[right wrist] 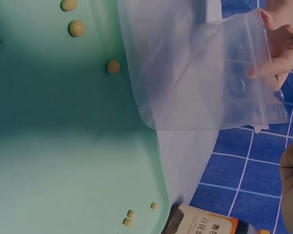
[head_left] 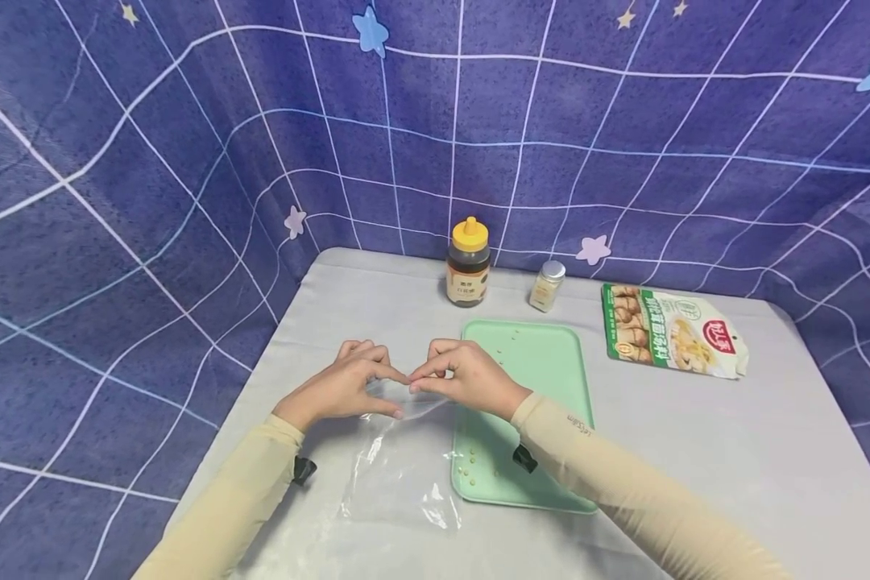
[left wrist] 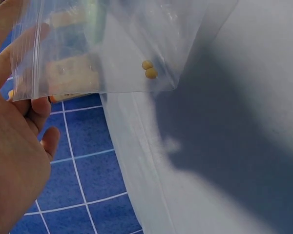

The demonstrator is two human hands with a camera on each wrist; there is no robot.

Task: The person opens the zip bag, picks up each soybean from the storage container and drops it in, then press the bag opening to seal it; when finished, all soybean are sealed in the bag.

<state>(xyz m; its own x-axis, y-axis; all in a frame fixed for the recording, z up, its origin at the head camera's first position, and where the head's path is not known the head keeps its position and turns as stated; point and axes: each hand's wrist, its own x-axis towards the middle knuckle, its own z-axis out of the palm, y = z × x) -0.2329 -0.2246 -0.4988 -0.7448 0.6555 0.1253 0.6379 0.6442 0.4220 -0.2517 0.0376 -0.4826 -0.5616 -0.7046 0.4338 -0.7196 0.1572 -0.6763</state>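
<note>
A clear zip-lock bag (head_left: 406,475) hangs below both hands, over the table and beside the tray's left edge. My right hand (head_left: 471,374) pinches the top of the bag between thumb and forefinger. Close by, the straight forefinger of my left hand (head_left: 344,391) reaches to the right hand's fingertips, its thumb spread apart at the bag's mouth. In the left wrist view, two round yellow beans (left wrist: 149,69) lie in a bottom corner of the bag, and one left finger shows through the plastic by the zip strip (left wrist: 36,53).
A pale green tray (head_left: 536,362) with several scattered beans (right wrist: 76,28) lies under the right forearm. Behind stand a yellow-capped sauce bottle (head_left: 468,270) and a small silver-lidded jar (head_left: 547,286). A green and white food packet (head_left: 670,330) lies at the right. Blue curtains (head_left: 420,121) surround the table.
</note>
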